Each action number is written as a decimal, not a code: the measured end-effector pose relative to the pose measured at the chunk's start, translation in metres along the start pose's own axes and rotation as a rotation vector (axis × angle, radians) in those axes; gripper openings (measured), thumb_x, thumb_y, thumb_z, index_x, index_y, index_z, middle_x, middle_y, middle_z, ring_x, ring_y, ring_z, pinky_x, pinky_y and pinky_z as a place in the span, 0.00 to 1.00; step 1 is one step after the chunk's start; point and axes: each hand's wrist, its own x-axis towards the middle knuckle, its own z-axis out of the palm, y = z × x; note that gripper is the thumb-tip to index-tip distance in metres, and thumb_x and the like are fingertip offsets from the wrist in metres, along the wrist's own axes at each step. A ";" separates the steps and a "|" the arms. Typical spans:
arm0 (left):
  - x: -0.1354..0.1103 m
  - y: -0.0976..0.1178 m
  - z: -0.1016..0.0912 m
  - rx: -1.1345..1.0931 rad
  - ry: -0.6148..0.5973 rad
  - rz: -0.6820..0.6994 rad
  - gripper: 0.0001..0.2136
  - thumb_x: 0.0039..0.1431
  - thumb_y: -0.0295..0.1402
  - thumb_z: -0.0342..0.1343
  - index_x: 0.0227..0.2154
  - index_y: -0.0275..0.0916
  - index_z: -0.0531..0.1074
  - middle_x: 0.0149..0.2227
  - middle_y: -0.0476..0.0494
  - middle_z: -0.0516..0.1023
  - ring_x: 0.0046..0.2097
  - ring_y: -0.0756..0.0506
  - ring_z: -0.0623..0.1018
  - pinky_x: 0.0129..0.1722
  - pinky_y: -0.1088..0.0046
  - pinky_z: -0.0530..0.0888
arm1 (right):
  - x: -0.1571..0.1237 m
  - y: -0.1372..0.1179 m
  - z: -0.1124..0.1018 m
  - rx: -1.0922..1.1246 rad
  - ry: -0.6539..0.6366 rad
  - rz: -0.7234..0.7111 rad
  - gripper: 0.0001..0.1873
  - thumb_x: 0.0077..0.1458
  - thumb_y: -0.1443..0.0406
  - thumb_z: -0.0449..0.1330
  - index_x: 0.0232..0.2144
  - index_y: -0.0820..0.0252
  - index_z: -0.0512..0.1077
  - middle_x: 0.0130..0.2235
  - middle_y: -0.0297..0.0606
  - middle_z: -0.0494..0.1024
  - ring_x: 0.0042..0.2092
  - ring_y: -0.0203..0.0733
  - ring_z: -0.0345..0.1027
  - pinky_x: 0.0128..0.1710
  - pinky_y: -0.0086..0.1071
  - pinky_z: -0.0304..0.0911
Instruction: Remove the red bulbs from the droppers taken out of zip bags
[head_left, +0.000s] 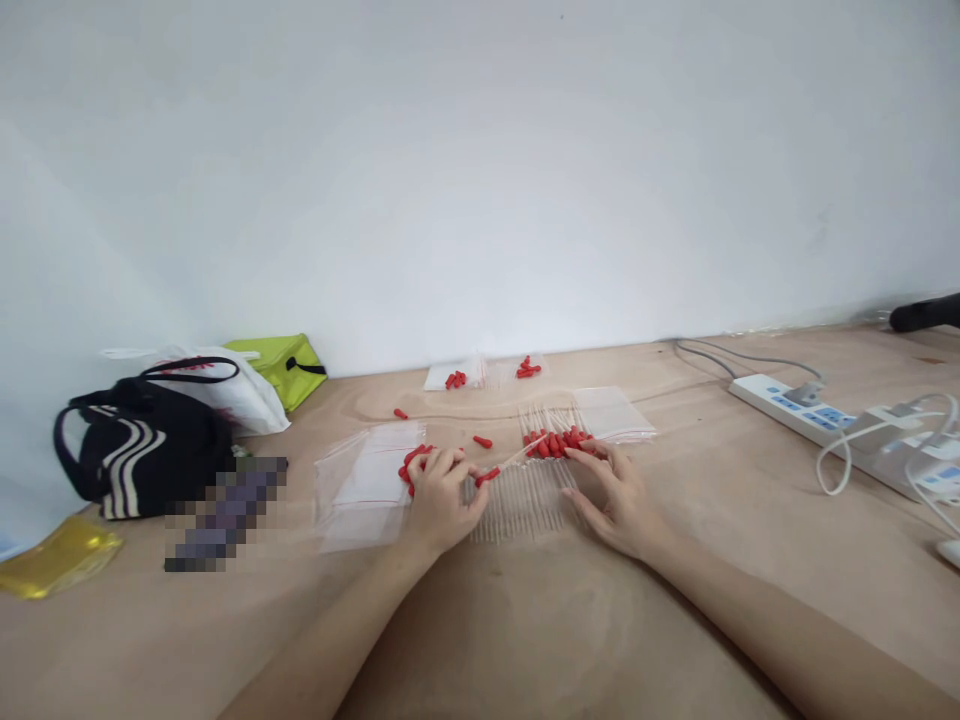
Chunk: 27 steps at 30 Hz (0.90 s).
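Note:
My left hand (444, 500) is closed, with thumb and forefinger pinching a dropper's red rubber bulb (487, 477). The dropper's thin clear tube slants up to the right. Under that hand's fingers lies a pile of red bulbs (412, 466), partly covered. My right hand (621, 505) is open, fingers apart and nothing visibly between them. Its fingertips are beside a row of red-bulbed droppers (551, 443), tubes pointing away. Between the hands, thin clear tubes (517, 510) lie side by side on the wooden table. A single red bulb (482, 441) rests just beyond them.
Clear zip bags (367, 490) lie left of my left hand, another zip bag (613, 412) at right. Near the wall, two small bags hold red bulbs (454, 380). A black bag (150, 450) stands left; a power strip (795, 405) with cables lies right.

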 end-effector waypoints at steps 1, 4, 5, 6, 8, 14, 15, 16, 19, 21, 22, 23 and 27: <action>-0.007 0.000 -0.002 -0.009 0.014 0.037 0.04 0.47 0.33 0.53 0.23 0.40 0.71 0.30 0.47 0.72 0.37 0.45 0.70 0.44 0.62 0.56 | 0.000 -0.002 -0.001 -0.012 0.003 -0.041 0.25 0.53 0.57 0.52 0.52 0.59 0.59 0.50 0.48 0.63 0.51 0.47 0.58 0.46 0.41 0.57; -0.018 0.002 -0.006 -0.040 0.035 0.137 0.05 0.48 0.33 0.53 0.22 0.40 0.71 0.29 0.47 0.72 0.35 0.46 0.71 0.43 0.63 0.57 | 0.002 -0.009 -0.006 -0.074 -0.051 -0.174 0.29 0.53 0.56 0.52 0.55 0.58 0.55 0.53 0.47 0.61 0.54 0.48 0.54 0.50 0.44 0.52; -0.019 0.003 -0.006 -0.047 0.041 0.176 0.05 0.49 0.33 0.53 0.23 0.40 0.71 0.29 0.48 0.73 0.35 0.47 0.71 0.43 0.63 0.57 | 0.003 -0.012 -0.008 -0.098 -0.077 -0.206 0.28 0.53 0.56 0.52 0.55 0.57 0.55 0.53 0.46 0.62 0.54 0.48 0.54 0.51 0.45 0.50; -0.018 0.003 -0.006 -0.050 0.046 0.211 0.05 0.49 0.34 0.53 0.23 0.41 0.71 0.29 0.48 0.73 0.35 0.47 0.71 0.43 0.63 0.57 | 0.003 -0.014 -0.008 -0.120 -0.097 -0.229 0.27 0.53 0.56 0.52 0.54 0.56 0.56 0.53 0.45 0.63 0.54 0.47 0.54 0.52 0.46 0.48; -0.017 0.005 -0.004 -0.052 0.069 0.262 0.05 0.51 0.34 0.52 0.24 0.41 0.71 0.29 0.49 0.74 0.34 0.48 0.71 0.43 0.63 0.57 | 0.004 -0.018 -0.009 -0.144 -0.113 -0.248 0.23 0.54 0.57 0.51 0.52 0.54 0.60 0.50 0.42 0.67 0.53 0.47 0.56 0.53 0.47 0.44; -0.019 0.009 0.002 -0.098 0.157 0.335 0.04 0.51 0.34 0.54 0.24 0.43 0.71 0.27 0.50 0.74 0.34 0.48 0.71 0.44 0.63 0.58 | 0.002 -0.024 -0.003 -0.083 -0.108 -0.272 0.12 0.56 0.63 0.50 0.41 0.52 0.70 0.29 0.33 0.74 0.39 0.39 0.63 0.51 0.45 0.42; -0.020 0.010 0.003 -0.107 0.154 0.337 0.04 0.51 0.33 0.54 0.24 0.42 0.71 0.27 0.50 0.74 0.34 0.48 0.71 0.44 0.63 0.58 | 0.002 -0.025 -0.002 -0.074 -0.106 -0.272 0.11 0.57 0.63 0.50 0.39 0.52 0.71 0.26 0.32 0.73 0.36 0.38 0.63 0.51 0.45 0.42; -0.021 0.010 0.004 -0.114 0.146 0.338 0.04 0.51 0.34 0.54 0.24 0.42 0.71 0.27 0.50 0.74 0.34 0.48 0.71 0.44 0.63 0.58 | 0.002 -0.026 -0.002 -0.067 -0.105 -0.271 0.11 0.57 0.64 0.49 0.37 0.53 0.71 0.25 0.32 0.72 0.35 0.37 0.62 0.50 0.44 0.43; -0.023 0.010 0.006 -0.108 0.103 0.365 0.06 0.52 0.37 0.53 0.30 0.43 0.72 0.33 0.47 0.76 0.39 0.47 0.72 0.48 0.60 0.56 | 0.002 -0.028 0.000 -0.049 -0.094 -0.273 0.11 0.57 0.64 0.49 0.33 0.54 0.72 0.23 0.31 0.70 0.33 0.36 0.60 0.50 0.43 0.43; -0.024 0.009 0.008 -0.084 0.068 0.422 0.09 0.54 0.39 0.52 0.37 0.45 0.72 0.39 0.46 0.75 0.44 0.45 0.71 0.51 0.57 0.53 | 0.002 -0.029 0.000 -0.035 -0.085 -0.284 0.11 0.56 0.64 0.49 0.31 0.55 0.72 0.23 0.31 0.70 0.32 0.35 0.59 0.49 0.42 0.43; -0.024 0.009 0.009 -0.073 0.050 0.452 0.10 0.55 0.39 0.51 0.39 0.46 0.71 0.42 0.46 0.75 0.46 0.44 0.70 0.52 0.56 0.51 | 0.001 -0.030 0.000 -0.027 -0.083 -0.290 0.11 0.56 0.64 0.49 0.31 0.55 0.72 0.23 0.31 0.69 0.32 0.35 0.59 0.49 0.42 0.43; -0.024 0.009 0.010 -0.065 0.035 0.476 0.10 0.56 0.39 0.50 0.40 0.46 0.70 0.43 0.46 0.75 0.48 0.44 0.69 0.53 0.56 0.50 | 0.001 -0.030 0.000 -0.020 -0.081 -0.295 0.11 0.56 0.64 0.49 0.30 0.55 0.72 0.23 0.31 0.69 0.32 0.35 0.59 0.49 0.42 0.43; -0.026 0.009 0.010 -0.078 0.018 0.503 0.07 0.57 0.35 0.49 0.32 0.45 0.72 0.36 0.51 0.77 0.46 0.46 0.71 0.55 0.56 0.48 | 0.001 -0.032 -0.002 0.001 -0.086 -0.309 0.11 0.55 0.65 0.49 0.29 0.56 0.71 0.21 0.30 0.68 0.31 0.35 0.59 0.49 0.42 0.42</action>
